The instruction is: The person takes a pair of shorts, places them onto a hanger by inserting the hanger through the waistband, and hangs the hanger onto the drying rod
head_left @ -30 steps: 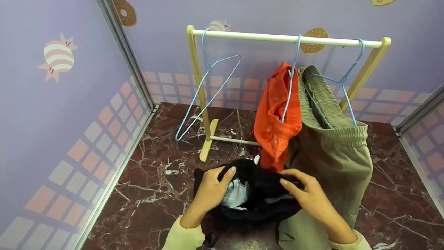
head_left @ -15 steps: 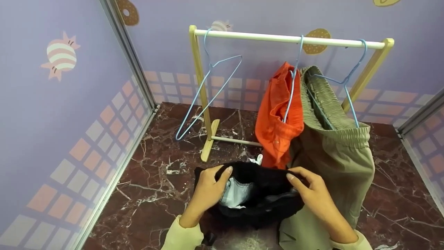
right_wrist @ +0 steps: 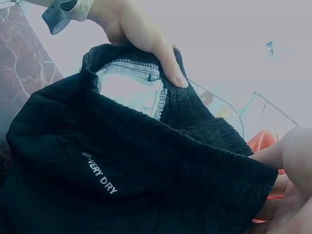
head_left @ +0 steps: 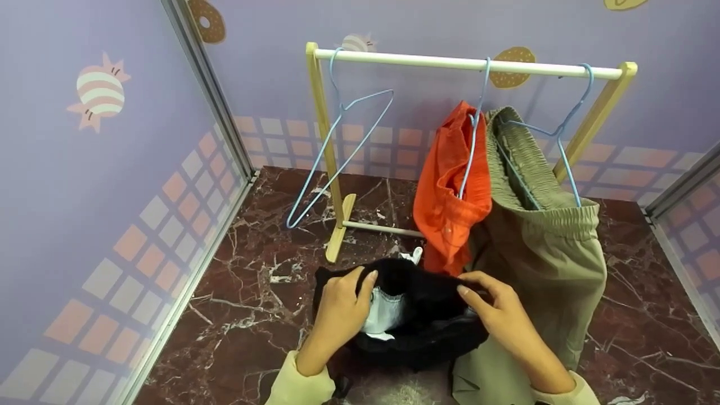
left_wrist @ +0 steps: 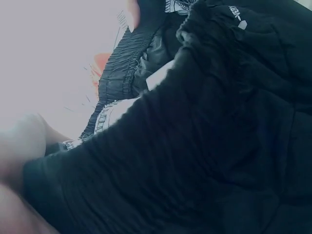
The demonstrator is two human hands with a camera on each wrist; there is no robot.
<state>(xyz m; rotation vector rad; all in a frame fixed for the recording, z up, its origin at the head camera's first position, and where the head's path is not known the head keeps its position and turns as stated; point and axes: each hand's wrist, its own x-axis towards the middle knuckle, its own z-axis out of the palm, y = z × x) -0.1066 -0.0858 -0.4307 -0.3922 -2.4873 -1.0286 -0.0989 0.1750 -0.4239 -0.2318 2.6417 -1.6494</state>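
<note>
Both hands hold a pair of black pants by the elastic waistband, low in the middle of the head view. The waist opening faces up, and pale lining shows inside it. My left hand grips the band's left side, its thumb over the edge. At the right end, my right hand pinches the band between thumb and fingers. The right wrist view shows the left hand at the far end of the band, the right hand's fingers at the near end, and white lettering on the cloth.
Beyond the hands stands a wooden rack with a white rail. A bare blue hanger hangs at its left; orange pants and olive pants hang on hangers toward the right. Patterned walls enclose the dark marble surface.
The right hand has moved a little right and then back left, the waistband stretching and easing with it. Both hands keep their hold on the black pants.
</note>
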